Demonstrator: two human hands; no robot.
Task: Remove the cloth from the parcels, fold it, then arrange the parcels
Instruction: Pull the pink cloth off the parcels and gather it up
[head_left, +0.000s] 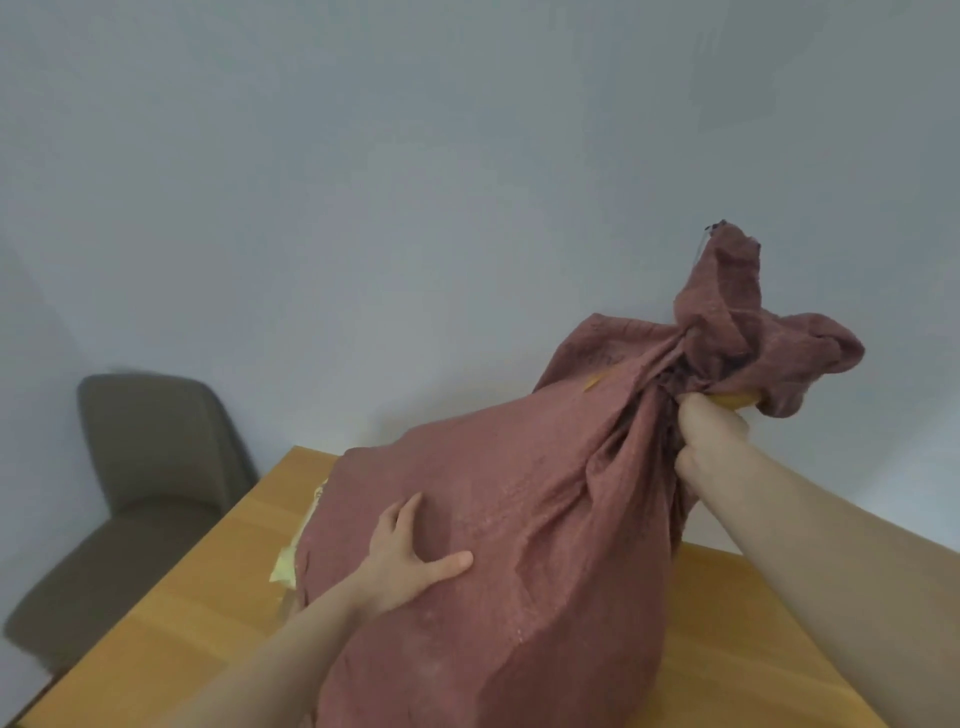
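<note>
The dusty-pink, loosely woven cloth was bundled over the parcels on the light wooden table, its gathered neck rising toward two o'clock. My right hand gripped that neck, fingers curled tight round the bunched fabric. My left hand lay flat and spread on the bundle's side at eight o'clock, holding nothing. I judged the risk to be in the lift: pulling the neck up without loosening the knot could have dragged the whole load over, and parcels might have slid off the table's edge at nine o'clock. The pale yellow parcel edges already peeked from under the hem there. I counted one cloth, one table and one grey-brown upholstered chair at nine o'clock; how many parcels lay inside, I could not tell.
</note>
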